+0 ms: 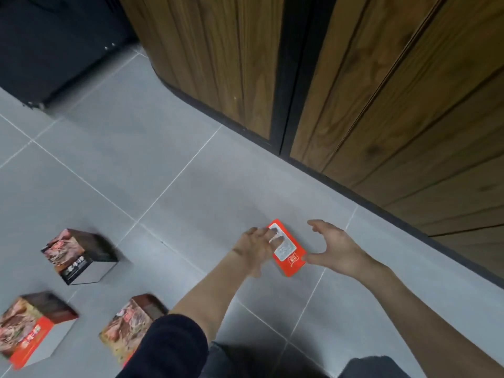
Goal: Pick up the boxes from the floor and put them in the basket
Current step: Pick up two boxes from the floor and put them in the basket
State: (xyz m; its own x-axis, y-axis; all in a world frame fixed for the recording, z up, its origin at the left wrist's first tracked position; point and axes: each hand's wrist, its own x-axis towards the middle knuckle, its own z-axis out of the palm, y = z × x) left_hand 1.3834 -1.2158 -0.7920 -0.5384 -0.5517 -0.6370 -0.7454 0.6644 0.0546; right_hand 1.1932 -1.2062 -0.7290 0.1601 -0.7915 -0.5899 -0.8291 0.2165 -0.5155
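Red box (293, 261) looks light, stiff; grip its long edges; left hand (259, 246) flat on it; right hand (338, 246) spread, thumb perhaps touching.

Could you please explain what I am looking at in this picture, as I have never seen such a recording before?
There is no machine here: a person wears a camera on the head, looking down at their own bare arms. The left hand lays its fingers on a flat red box on the grey tiled floor; the right hand hovers open beside it, thumb at its corner. Nothing is lifted yet. Three picture-printed boxes stand at the left. No basket is in view.
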